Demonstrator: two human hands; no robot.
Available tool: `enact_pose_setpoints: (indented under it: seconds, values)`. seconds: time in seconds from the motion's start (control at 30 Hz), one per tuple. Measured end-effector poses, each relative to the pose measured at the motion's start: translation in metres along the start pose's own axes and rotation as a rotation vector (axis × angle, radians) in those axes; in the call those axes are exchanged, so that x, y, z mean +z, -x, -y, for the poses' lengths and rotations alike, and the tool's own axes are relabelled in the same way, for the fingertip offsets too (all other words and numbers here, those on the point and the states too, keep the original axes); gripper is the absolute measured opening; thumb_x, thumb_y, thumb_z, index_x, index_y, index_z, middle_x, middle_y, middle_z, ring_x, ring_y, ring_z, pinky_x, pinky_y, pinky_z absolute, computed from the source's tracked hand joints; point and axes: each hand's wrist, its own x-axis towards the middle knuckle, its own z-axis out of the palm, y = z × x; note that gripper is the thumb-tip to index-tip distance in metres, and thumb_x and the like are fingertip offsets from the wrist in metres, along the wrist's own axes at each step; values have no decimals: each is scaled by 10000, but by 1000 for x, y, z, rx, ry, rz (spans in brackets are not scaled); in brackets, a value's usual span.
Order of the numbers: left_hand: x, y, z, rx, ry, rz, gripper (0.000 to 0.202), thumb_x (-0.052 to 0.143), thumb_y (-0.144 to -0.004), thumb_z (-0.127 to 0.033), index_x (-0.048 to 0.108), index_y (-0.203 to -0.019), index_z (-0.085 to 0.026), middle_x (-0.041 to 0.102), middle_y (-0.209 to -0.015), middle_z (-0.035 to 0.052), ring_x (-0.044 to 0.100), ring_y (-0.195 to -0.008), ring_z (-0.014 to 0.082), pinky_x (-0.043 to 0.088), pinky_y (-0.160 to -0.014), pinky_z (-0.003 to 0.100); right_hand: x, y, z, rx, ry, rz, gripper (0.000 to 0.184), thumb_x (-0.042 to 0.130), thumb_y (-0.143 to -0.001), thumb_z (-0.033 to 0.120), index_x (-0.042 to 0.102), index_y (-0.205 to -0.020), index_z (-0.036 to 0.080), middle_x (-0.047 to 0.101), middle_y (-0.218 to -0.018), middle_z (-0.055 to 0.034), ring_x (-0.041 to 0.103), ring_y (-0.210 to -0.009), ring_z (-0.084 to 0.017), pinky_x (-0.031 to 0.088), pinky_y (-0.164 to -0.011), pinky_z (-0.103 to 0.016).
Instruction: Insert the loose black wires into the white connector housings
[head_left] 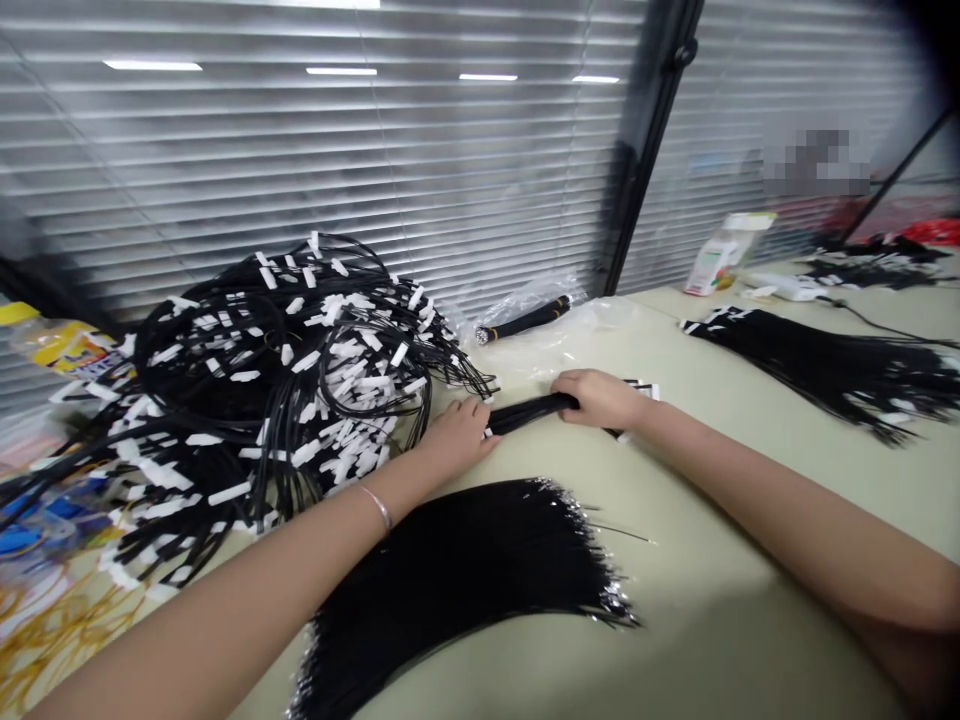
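Note:
A bundle of black cables (529,412) stretches between my two hands, just above or on the table. At its left end my left hand (459,436) is closed round it. My right hand (600,398) grips the bundle toward its right end, where a few white connectors (651,390) stick out past the wrist. Nearest below my hands lies a wide flat layer of black wires (465,570) with shiny tips at both ends. To the left of my left hand rises a tangled heap of black cables with white connectors (300,370).
A tied black bundle (525,320) lies on clear plastic film (592,325) near the blinds. More black cables (817,365) spread at the right, with a plastic container (724,255) behind. Yellow ties (67,635) and a yellow-labelled bottle (64,340) are at left.

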Motion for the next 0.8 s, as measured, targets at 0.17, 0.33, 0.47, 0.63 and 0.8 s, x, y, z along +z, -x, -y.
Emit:
enact_pose_setpoints:
  seconds: [0.17,0.33,0.47,0.63,0.8]
  values:
    - [0,8,2,21,-4,21,370,482,-868,-378,498,-1128,-115,487,-1128,94,463,-1083,190,433,-921,379,8,22,-12,-28,-11,-61,284,467,-861,327,568,-1054,145,579,-986,-80,536,-924,-183,413,-863,-339]
    - [0,9,0,83,-2,34,339,472,-865,-364,496,-1101,-121,481,-1116,88,452,-1066,205,432,-903,372,20,39,-30,-78,-19,-111,398,408,-875,479,572,-1066,171,569,-1027,-95,531,-933,-205,424,-851,-358]
    - [-2,6,1,139,-6,58,325,466,-854,-376,513,-1047,-119,496,-1080,93,467,-1012,228,445,-866,372,23,39,-41,-118,-29,-125,401,422,-865,493,571,-1062,177,575,-999,-92,543,-920,-201,442,-833,-345]
    - [-6,7,-5,163,-7,81,331,462,-849,-381,520,-1050,-125,509,-1058,89,475,-1013,237,457,-867,378,21,41,-47,-140,-35,-128,346,458,-858,466,569,-1037,192,574,-966,-70,549,-896,-179,462,-802,-321]
    - [-18,14,-9,105,29,116,456,387,-876,-460,498,-1176,-134,515,-1127,101,495,-1045,243,459,-899,396,20,42,-43,-108,-23,-136,331,467,-858,452,570,-1018,182,570,-952,-73,549,-876,-172,468,-785,-317]
